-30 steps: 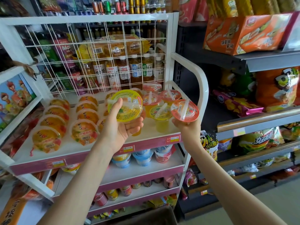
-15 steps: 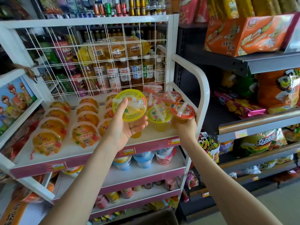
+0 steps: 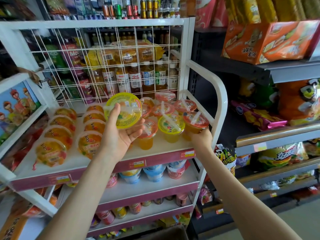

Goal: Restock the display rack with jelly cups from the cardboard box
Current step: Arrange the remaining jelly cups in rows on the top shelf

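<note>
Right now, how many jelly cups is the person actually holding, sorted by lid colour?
yellow-lidded cup: 1
red-lidded cup: 1
Total: 2

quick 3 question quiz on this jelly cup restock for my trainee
1. True or false: the left hand holds a yellow-lidded jelly cup, lid tilted toward the camera.
2. The right hand grips a second cup; its lid is: A red, B blue, C green?
3. Fill in: both hands are at the ___ shelf of the display rack.
Key: 1 true; 2 A; 3 top.
</note>
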Motion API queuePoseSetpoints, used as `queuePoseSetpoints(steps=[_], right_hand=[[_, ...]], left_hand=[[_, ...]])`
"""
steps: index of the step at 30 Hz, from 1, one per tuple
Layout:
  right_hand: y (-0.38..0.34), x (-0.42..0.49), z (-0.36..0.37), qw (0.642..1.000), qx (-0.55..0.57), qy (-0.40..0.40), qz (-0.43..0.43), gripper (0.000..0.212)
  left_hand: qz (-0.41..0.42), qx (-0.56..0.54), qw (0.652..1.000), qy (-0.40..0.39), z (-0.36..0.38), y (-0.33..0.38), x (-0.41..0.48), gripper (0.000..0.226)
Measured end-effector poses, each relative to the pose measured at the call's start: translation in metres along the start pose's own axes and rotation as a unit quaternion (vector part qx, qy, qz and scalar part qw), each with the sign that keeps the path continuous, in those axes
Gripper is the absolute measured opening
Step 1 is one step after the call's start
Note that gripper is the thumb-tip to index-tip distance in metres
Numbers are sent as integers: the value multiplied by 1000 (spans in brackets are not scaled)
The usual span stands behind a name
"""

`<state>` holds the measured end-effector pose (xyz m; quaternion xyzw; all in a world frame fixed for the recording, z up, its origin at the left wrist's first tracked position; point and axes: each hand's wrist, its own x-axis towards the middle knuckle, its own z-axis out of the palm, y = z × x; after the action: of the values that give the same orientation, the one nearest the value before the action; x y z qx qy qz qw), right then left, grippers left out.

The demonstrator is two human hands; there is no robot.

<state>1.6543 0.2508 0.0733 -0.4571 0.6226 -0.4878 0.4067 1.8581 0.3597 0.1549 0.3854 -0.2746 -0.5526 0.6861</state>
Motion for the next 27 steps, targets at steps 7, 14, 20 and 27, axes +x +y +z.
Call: queuePoseSetpoints(steps=[7,14,20,27], right_hand=[[7,-4,-8,998,-30,-23,-51,49],[-2,-3,-12,980,-187,-59,-37,34],[-8,-11,-33,944,-298,-108,-87,27],[-42,-30,-40,875,-441,-43,-193,25]], left_hand=[[-3,11,1000,14,-7,2,6,65],[-30,0,999,19,-12,-3,8,70],[-31,-3,999,21,-16,-3,8,62],[-20,13,999,31,-13,-2,10,65]])
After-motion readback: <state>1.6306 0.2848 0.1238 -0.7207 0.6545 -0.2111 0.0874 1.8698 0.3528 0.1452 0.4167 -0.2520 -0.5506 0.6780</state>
